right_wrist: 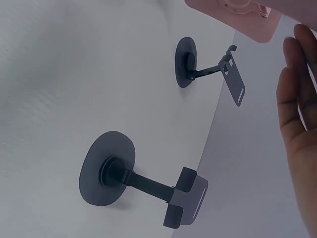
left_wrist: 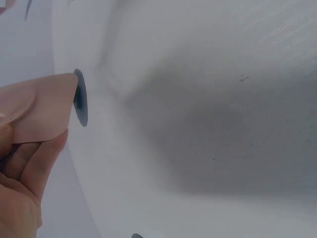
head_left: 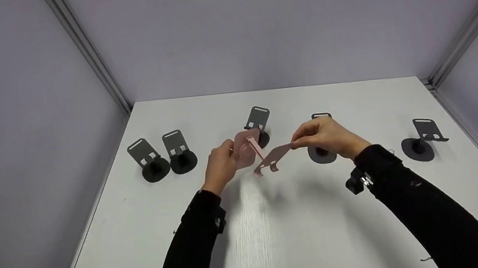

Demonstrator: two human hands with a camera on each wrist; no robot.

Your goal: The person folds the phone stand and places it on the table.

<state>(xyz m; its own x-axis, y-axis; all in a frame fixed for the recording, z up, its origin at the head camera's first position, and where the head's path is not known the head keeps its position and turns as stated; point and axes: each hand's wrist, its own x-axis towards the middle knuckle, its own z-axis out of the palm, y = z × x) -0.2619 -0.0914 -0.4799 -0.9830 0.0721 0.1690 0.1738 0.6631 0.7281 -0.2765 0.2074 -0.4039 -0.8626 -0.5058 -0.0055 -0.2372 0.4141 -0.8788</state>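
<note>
A pink folding phone stand (head_left: 264, 162) is held up over the white table between both hands. My left hand (head_left: 219, 167) grips its rounded base plate (left_wrist: 52, 106), thumb on one face and fingers behind. With thumb and fingertips, my right hand (head_left: 328, 137) pinches the far end of the slotted phone plate, whose two hooked lips point down toward me. A thin pink arm joins the two plates, and they stand spread apart at an angle. In the right wrist view the right hand (right_wrist: 302, 109) shows beside the pink plate, its pinching fingertips partly hidden.
Two dark grey phone stands (head_left: 137, 150) (head_left: 174, 141) sit at the left. Another grey stand (head_left: 259, 115) is behind the pink one, one (head_left: 322, 155) lies partly behind the right hand, and one (head_left: 418, 150) stands far right. Pale walls (head_left: 254, 30) enclose the table (head_left: 121, 235).
</note>
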